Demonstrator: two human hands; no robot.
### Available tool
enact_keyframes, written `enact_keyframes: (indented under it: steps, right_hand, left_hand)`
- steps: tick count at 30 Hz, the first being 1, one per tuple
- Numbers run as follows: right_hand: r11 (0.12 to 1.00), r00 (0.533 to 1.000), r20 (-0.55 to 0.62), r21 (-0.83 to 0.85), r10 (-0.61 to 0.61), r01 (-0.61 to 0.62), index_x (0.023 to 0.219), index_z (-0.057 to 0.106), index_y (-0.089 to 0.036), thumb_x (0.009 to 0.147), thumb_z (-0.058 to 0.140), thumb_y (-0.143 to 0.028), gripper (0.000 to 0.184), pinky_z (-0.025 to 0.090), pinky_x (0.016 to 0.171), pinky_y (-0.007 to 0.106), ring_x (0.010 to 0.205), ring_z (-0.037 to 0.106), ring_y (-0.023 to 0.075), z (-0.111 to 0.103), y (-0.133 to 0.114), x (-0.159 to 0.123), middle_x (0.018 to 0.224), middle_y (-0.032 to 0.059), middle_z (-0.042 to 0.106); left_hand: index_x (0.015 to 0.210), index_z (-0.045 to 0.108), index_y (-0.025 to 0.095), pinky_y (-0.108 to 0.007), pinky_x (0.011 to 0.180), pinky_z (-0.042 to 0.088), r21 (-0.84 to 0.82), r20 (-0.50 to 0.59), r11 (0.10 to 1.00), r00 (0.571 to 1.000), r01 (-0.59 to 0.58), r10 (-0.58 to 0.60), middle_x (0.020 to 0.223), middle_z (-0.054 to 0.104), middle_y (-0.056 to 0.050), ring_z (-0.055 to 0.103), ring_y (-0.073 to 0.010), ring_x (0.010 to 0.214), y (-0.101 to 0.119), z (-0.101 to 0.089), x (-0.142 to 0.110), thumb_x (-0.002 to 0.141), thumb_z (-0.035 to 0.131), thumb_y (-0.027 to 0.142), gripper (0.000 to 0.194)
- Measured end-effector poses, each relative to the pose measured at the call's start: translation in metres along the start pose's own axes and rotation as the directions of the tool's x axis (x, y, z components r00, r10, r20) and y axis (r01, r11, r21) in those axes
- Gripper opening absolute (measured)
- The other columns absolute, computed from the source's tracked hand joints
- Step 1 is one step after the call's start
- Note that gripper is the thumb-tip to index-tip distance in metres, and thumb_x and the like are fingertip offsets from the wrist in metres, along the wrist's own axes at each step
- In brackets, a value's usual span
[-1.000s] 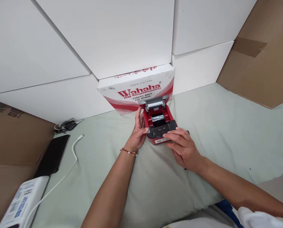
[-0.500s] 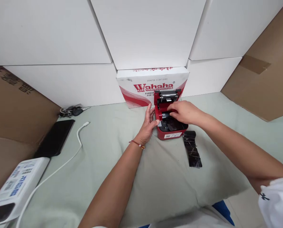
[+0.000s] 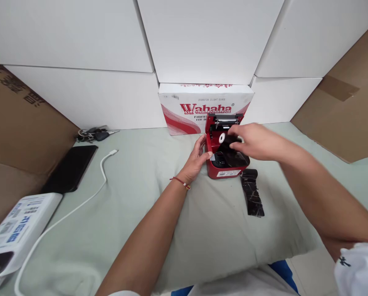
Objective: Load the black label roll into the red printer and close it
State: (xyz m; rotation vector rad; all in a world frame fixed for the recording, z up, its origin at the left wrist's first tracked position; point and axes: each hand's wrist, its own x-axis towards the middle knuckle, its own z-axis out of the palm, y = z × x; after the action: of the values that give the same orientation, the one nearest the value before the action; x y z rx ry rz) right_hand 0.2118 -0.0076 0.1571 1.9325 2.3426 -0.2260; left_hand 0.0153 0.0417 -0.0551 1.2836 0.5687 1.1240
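Observation:
A small red label printer [image 3: 214,172] stands on the green cloth with its lid raised at the back. My left hand [image 3: 196,159] steadies the printer's left side, thumb at the front corner and fingers along the wall. Pinched in my right hand [image 3: 254,142] is a black label roll [image 3: 226,144] with a white core end, tilted above the open compartment. A loose black strip hangs from it over the printer's front. Beside the printer on the right lies a second black roll [image 3: 252,191] with a marble-like pattern, partly unrolled toward me.
A Wahaha carton [image 3: 184,121] stands right behind the printer, against stacked white boxes [image 3: 205,41]. Cardboard flanks both sides. On the left lie keys [image 3: 97,135], a black phone-like slab [image 3: 70,168], a white cable [image 3: 102,168] and a white box [image 3: 20,222] with printed labels.
My right hand has lifted the black roll up out of the printer's compartment, and its white core end now shows. My left hand stays on the printer. The camera view has shifted slightly.

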Motion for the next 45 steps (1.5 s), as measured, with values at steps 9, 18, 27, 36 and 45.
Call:
enact_keyframes:
  steps: [9, 18, 27, 36, 45]
  right_hand:
    - [0.972, 0.928, 0.293, -0.022, 0.231, -0.235, 0.124, 0.084, -0.02, 0.103, 0.067, -0.027, 0.028, 0.059, 0.083, 0.043, 0.098, 0.08, 0.0311, 0.021, 0.125, -0.055, 0.117, 0.0147, 0.086]
    - [0.973, 0.999, 0.024, 0.229, 0.029, -0.033, 0.135, 0.08, -0.024, 0.107, 0.057, -0.033, 0.038, 0.062, 0.094, 0.035, 0.111, 0.081, 0.026, 0.101, 0.09, -0.054, 0.136, 0.0095, 0.083]
    - [0.909, 0.945, 0.162, 0.358, -0.285, 0.213, 0.125, 0.084, -0.032, 0.101, 0.068, -0.038, 0.03, 0.062, 0.079, 0.033, 0.095, 0.081, 0.0245, 0.054, 0.07, -0.08, 0.119, 0.0046, 0.085]
    - [0.98, 0.995, -0.017, -0.179, -0.095, 0.09, 0.13, 0.079, -0.018, 0.102, 0.062, -0.018, 0.033, 0.058, 0.086, 0.038, 0.109, 0.078, 0.0334, 0.016, -0.006, 0.008, 0.127, 0.017, 0.082]
    - [0.968, 0.991, 0.111, -0.228, -0.08, 0.104, 0.12, 0.084, -0.01, 0.096, 0.079, -0.027, 0.03, 0.061, 0.088, 0.038, 0.103, 0.083, 0.0366, 0.043, -0.034, 0.069, 0.106, 0.0241, 0.085]
  left_hand:
    - [0.166, 0.045, 0.033, -0.056, 0.145, 0.025, -0.027, 0.016, 1.0, 1.0, -0.009, 0.009, 0.182, 0.044, -0.01, 0.032, -0.0361, 0.174, 0.004, 0.0, 0.001, 0.088, 0.084, 0.056, 0.09]
    - [0.162, 0.052, 0.034, -0.058, 0.144, 0.027, -0.049, 0.024, 0.998, 0.999, -0.033, 0.034, 0.18, 0.047, -0.009, 0.036, -0.0363, 0.173, 0.004, -0.001, 0.002, 0.087, 0.086, 0.057, 0.086]
    - [0.161, 0.052, 0.031, -0.058, 0.144, 0.026, -0.07, -0.001, 0.998, 1.0, 0.009, -0.009, 0.18, 0.047, -0.011, 0.033, -0.0368, 0.174, 0.01, 0.002, 0.0, 0.085, 0.086, 0.051, 0.086]
    - [0.16, 0.052, 0.032, -0.061, 0.144, 0.026, -0.057, 0.002, 0.998, 1.0, -0.022, 0.022, 0.18, 0.047, -0.01, 0.032, -0.0383, 0.174, 0.003, 0.001, 0.004, 0.086, 0.086, 0.053, 0.085]
    - [0.162, 0.05, 0.03, -0.06, 0.146, 0.021, -0.082, 0.013, 0.997, 1.0, -0.013, 0.014, 0.18, 0.046, -0.012, 0.03, -0.0375, 0.176, 0.006, 0.003, 0.003, 0.086, 0.085, 0.05, 0.086]
